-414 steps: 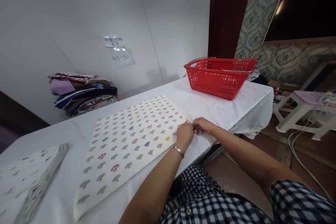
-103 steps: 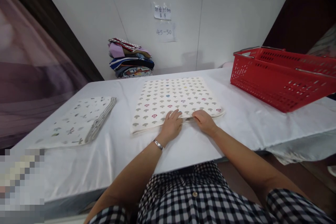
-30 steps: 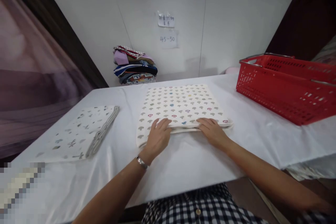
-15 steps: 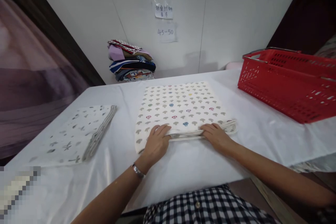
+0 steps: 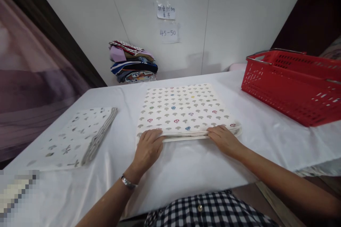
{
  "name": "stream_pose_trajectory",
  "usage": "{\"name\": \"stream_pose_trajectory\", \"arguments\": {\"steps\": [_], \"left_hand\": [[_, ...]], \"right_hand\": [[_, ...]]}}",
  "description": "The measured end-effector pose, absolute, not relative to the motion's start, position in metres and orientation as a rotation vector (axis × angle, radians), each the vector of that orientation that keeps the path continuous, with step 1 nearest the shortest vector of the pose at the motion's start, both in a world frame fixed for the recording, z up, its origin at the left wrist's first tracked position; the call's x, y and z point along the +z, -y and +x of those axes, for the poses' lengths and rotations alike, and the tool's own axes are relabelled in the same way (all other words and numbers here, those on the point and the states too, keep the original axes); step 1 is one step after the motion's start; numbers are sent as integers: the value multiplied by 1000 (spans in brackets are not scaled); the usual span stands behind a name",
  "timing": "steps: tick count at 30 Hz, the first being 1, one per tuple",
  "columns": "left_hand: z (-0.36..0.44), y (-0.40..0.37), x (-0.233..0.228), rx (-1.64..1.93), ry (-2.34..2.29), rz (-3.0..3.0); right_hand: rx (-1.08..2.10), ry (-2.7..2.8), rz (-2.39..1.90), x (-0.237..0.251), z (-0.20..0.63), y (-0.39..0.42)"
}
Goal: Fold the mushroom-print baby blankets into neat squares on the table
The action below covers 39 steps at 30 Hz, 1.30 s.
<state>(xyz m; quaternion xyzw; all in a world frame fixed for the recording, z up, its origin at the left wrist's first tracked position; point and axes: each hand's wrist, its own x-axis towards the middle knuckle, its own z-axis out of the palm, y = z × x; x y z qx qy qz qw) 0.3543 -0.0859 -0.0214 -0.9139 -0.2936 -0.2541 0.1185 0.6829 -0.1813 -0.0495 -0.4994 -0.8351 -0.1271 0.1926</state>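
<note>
A folded cream cloth with a mushroom print point(image 5: 183, 110) lies flat in the middle of the white-covered table point(image 5: 186, 170). My left hand point(image 5: 147, 148) grips the cloth's near edge towards its left corner, fingers curled over the layers. My right hand point(image 5: 224, 139) holds the same near edge towards the right corner. Both hands rest on the table top. A silver bracelet sits on my left wrist.
A second folded cloth with a leaf print point(image 5: 77, 136) lies at the left. A stack of folded coloured fabrics point(image 5: 132, 61) stands against the back wall under paper labels. A red plastic basket point(image 5: 290, 83) stands at the right. The table's edge is near my checked shirt.
Both hands have slid the cloth's near edge a little towards me, and my left hand has moved left towards the corner. The near layers now lie more even.
</note>
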Motion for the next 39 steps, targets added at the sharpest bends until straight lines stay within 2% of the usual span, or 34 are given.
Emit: {"name": "stream_pose_trajectory", "arguments": {"steps": [7, 11, 14, 17, 21, 24, 27, 31, 34, 35, 39], "left_hand": [[350, 73, -11, -788, 859, -2702], [357, 45, -7, -764, 915, -2764], [376, 0, 19, -613, 1024, -2854], [401, -52, 81, -538, 1174, -2783], [417, -88, 184, -728, 1026, -2511], [408, -77, 219, -792, 922, -2333], [388, -49, 187, -641, 775, -2377], [360, -5, 70, -485, 580, -2652], [344, 28, -16, -441, 620, -2772], [341, 36, -36, -397, 674, -2804], [335, 54, -68, -344, 874, -2819]], "right_hand": [[-179, 2318, -1528, -38, 688, 168], [50, 2371, -1743, -13, 695, 144], [103, 2359, -1880, 19, 708, 99], [-181, 2375, -1936, 72, 725, 42], [-739, 2253, -1781, 159, 742, 0], [-908, 2186, -1663, 191, 747, 10], [-801, 2377, -1556, 169, 744, 40], [-289, 2664, -1484, 72, 719, 84], [236, 2577, -1682, -5, 693, 114], [324, 2489, -1745, -25, 686, 122], [98, 2524, -1590, -69, 677, 140]]}}
